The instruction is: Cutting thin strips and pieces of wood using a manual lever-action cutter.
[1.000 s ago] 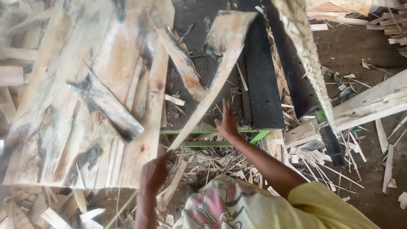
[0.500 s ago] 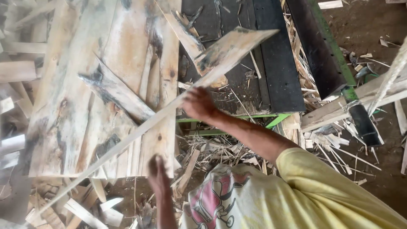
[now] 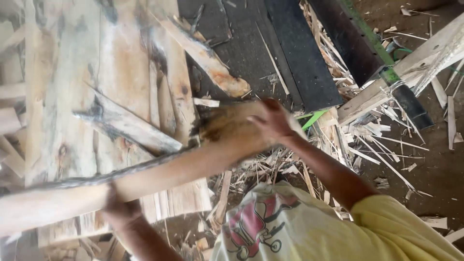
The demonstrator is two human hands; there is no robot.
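Wooden slab spans left hand to right hand.

We hold a long wood slab across our body with both hands. Our right hand grips its far, wider end, which is blurry. Our left hand holds it from below, nearer the thin end on the left. The slab lies almost flat and has dark bark along its top edge. Under it is a stack of pale boards with dark stains. One short board lies tilted on top of the stack. Another bark piece leans on the dark belt behind. Thin wood scraps lie all over the dirt floor. We wear a yellow shirt.
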